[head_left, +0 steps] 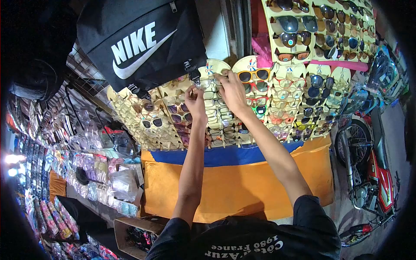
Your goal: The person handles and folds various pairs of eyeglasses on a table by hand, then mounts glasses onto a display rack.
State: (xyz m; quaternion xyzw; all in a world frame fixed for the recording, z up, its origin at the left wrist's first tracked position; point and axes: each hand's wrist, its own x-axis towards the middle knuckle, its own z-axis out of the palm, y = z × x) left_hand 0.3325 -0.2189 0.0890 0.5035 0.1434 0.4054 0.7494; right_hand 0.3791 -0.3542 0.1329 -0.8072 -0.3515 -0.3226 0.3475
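Both arms reach up to a cream display board [210,65] lined with rows of eyeglasses [212,103]. My left hand [196,103] is closed in a pinch at the left end of a pair of eyeglasses [209,81] near the top row. At the other end, my right hand [233,92] has its fingers bent around the same pair, partly hiding it. Just right of that hand, orange-framed sunglasses [254,76] sit on the neighbouring board. Dark-lensed sunglasses [179,108] hang on the board to the left.
A black Nike backpack [143,39] hangs over the upper left boards. More sunglasses [294,24] fill boards at upper right. Orange cloth [238,186] covers the stand front. A red motorcycle [383,186] stands at right, packaged goods [91,169] at left, a box [123,234] below.
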